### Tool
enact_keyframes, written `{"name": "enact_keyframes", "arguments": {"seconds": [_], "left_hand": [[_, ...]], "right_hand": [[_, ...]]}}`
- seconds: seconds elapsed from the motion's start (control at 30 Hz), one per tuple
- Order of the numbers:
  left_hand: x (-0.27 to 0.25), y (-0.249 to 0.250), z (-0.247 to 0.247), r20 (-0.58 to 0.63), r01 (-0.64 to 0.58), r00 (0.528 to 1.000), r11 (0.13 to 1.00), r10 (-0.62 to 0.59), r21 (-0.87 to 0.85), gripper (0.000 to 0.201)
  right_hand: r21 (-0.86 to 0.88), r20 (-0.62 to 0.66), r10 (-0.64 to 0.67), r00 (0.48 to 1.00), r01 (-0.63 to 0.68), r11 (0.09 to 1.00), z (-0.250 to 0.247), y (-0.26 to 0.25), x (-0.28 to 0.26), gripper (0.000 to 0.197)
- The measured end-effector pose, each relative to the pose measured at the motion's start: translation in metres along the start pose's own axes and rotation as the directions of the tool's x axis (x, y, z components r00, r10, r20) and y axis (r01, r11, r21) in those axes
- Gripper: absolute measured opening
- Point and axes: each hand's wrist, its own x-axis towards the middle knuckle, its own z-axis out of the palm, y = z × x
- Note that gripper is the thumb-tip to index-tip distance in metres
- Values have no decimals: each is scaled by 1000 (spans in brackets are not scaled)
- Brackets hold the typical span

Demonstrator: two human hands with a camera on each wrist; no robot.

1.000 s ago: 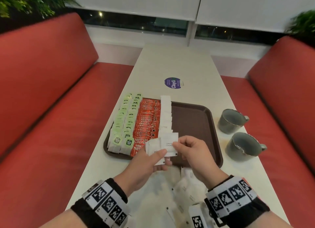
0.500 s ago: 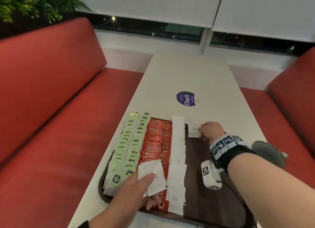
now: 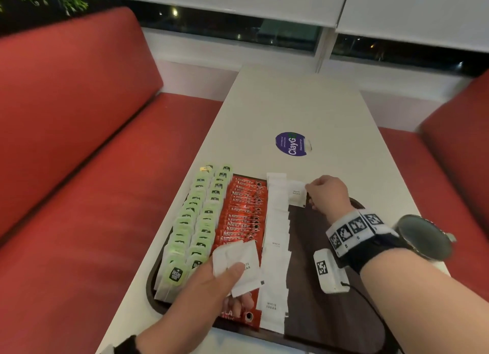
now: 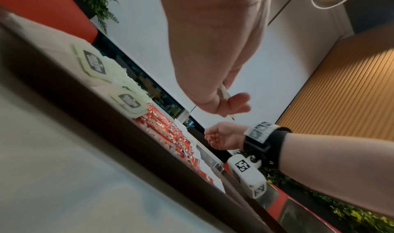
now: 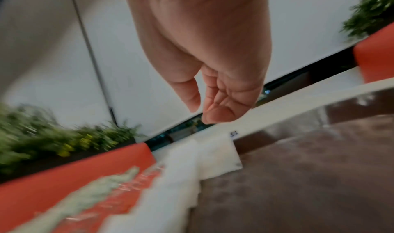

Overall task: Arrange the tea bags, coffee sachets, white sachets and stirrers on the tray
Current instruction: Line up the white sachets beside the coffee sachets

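Head view: a dark brown tray [image 3: 330, 314] sits on a pale table [image 3: 304, 102] between red bench seats. On the tray's left side lie two columns of green tea bags [image 3: 197, 221], then a column of red coffee sachets [image 3: 242, 216], then a column of white sachets [image 3: 276, 237], each overlapped like roof tiles, apparently so that every kind stays sorted and readable. The right hand [image 3: 328, 195] reaches to the tray's far edge. Its fingertips touch the right edge of a single white sugar sachet [image 3: 297, 195], which lies just beside the top of the white column, probably to start a second column. Whether the fingers pinch it or only press it is not clear here. The left hand [image 3: 206, 287] hovers over the near end of the red column, thumb on top, pinching a small stack of spare sachets [image 3: 238, 263], likely a supply for the other hand. No stirrers are visible.

Left wrist view: seen from low at the tray's rim, thumb and curled fingers [image 4: 236, 102] clamp the thin edge of the stack between them.

Right wrist view: blurred. The fingers [image 5: 215, 112] hang loosely curled above the placed sachet, holding nothing that can be seen; the thumb stands slightly apart from them.
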Motion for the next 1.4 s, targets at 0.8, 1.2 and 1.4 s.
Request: {"name": "enact_keyframes", "arguments": {"seconds": [0.8, 1.2, 1.4], "left_hand": [[6, -1, 9, -107, -15, 994, 998, 8, -62, 26], [4, -8, -3, -81, -79, 993, 995, 84, 66, 18], [7, -3, 3, -66, -76, 995, 995, 81, 68, 17]], "right_hand": [[221, 64, 166, 984, -176, 959, -13, 21, 2, 28], [-15, 75, 145, 987, -144, 989, 5, 10, 24, 11], [121, 121, -200, 972, 185, 975, -13, -17, -49, 5]]}}
